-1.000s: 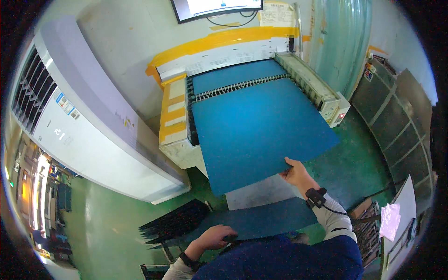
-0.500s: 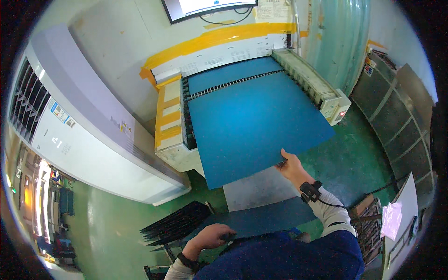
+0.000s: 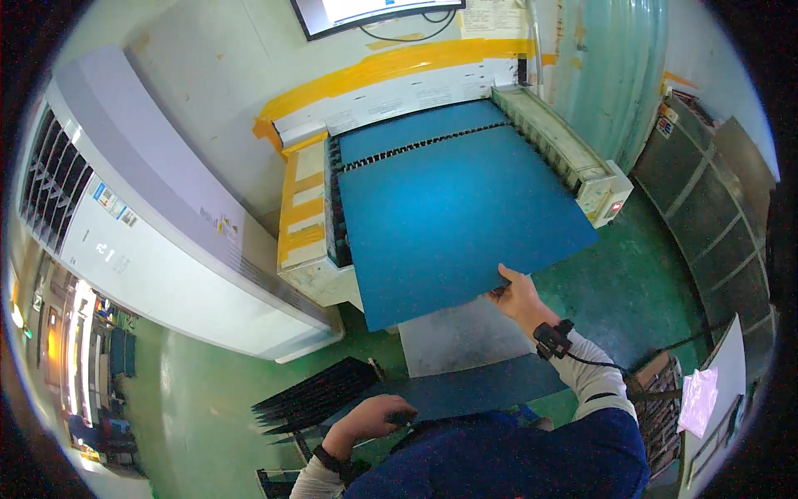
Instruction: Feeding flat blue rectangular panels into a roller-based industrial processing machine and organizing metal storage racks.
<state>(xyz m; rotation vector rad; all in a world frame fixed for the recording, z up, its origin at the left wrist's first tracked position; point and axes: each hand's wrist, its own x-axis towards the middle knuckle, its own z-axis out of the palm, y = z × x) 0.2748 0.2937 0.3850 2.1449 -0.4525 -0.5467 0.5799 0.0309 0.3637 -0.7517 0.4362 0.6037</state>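
A large blue sheet point(image 3: 457, 208) lies on the roller bed of a pale machine point(image 3: 303, 212) and overhangs its front. My right hand point(image 3: 517, 298) pinches the sheet's near edge, thumb on top and fingers underneath. My left hand point(image 3: 374, 418) hovers low near my body, over a dark blue-grey sheet point(image 3: 465, 389). Its fingers are curled, with something dark at the tips that I cannot make out. Farther in, beyond a row of black rollers point(image 3: 424, 146), another blue surface point(image 3: 416, 133) shows. A pale grey sheet point(image 3: 461, 337) sits below the overhang.
A tall white cabinet-like unit point(image 3: 191, 274) stands at the left, and a dark slatted rack point(image 3: 320, 391) is at lower left. Grey framed panels point(image 3: 706, 183) lean at the right. A pink sheet point(image 3: 698, 399) hangs on a white board nearby. A screen point(image 3: 374, 12) hangs above the machine.
The blue sheet has slid slightly farther into the machine, with my right hand still at its edge. My left fingers have curled in more. The view has shifted a little.
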